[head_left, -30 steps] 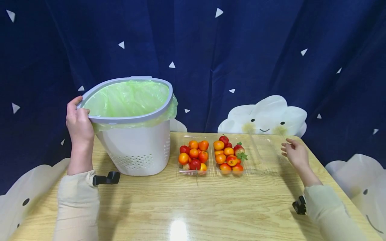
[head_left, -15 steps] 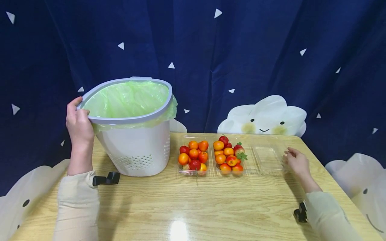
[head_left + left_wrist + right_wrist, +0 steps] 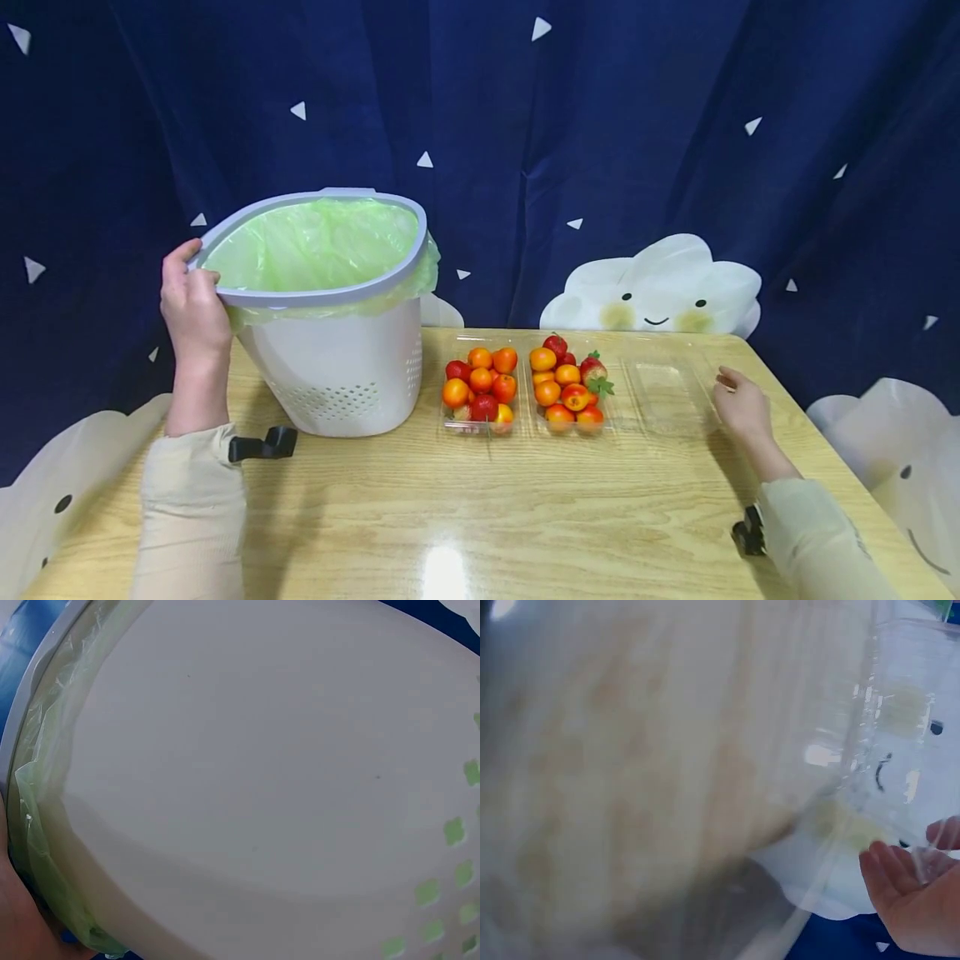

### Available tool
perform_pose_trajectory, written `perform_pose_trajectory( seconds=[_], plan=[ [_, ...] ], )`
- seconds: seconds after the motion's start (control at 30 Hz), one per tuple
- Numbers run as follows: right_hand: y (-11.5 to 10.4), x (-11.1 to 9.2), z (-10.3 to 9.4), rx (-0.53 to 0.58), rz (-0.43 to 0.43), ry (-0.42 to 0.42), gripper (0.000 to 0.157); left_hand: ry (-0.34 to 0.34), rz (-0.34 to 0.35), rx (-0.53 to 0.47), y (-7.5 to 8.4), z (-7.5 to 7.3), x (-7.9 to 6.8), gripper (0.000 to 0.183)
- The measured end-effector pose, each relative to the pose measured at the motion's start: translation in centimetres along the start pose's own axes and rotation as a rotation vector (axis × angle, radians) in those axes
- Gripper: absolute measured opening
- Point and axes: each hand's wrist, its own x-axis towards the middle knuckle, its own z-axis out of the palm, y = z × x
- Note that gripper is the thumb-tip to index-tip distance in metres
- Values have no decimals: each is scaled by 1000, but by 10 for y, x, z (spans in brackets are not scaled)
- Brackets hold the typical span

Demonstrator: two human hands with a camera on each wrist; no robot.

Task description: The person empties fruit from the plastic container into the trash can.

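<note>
My left hand grips the lavender-grey rim of a white wastebasket, which is lined with a pale green bin bag. The basket leans to the left. At the right of the table, my right hand pinches the edge of a see-through plastic lid; the right wrist view shows clear plastic between thumb and fingers. Left of the lid are two clear fruit boxes: one box and another, each holding small orange and red fruits, with a leafy strawberry in the right one.
Everything stands on a light wooden table. A dark blue curtain with white triangles and cloud shapes hangs close behind it. Black wrist camera mounts stick out from both sleeves.
The clear lid has come down from a raised, tilted position to a flatter one. My right hand has moved slightly down and toward me. The left hand and wastebasket stay put.
</note>
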Motion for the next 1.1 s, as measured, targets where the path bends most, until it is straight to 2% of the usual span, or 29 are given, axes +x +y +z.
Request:
perform_pose_trajectory(
  seconds=[0.2, 0.3, 0.5, 0.77, 0.9, 1.1],
  plan=[
    [-19, 2, 0, -38, -55, 77, 44, 7, 11, 9, 0, 0, 0, 48],
    [-23, 3, 2, -69, -71, 79, 44, -1, 6, 15, -1, 0, 1, 48],
    [-14, -1, 3, -107, -42, 25, 46, -3, 1, 16, -1, 0, 1, 47],
    [-11, 2, -2, -97, -2, 87, 44, 0, 5, 6, 1, -1, 1, 47],
    [-24, 2, 0, -94, -9, 129, 42, 2, 8, 2, 1, 0, 1, 47],
    [-53, -2, 10, 8, -61, 176, 38, 1, -4, 7, -1, 0, 1, 47]
  ],
)
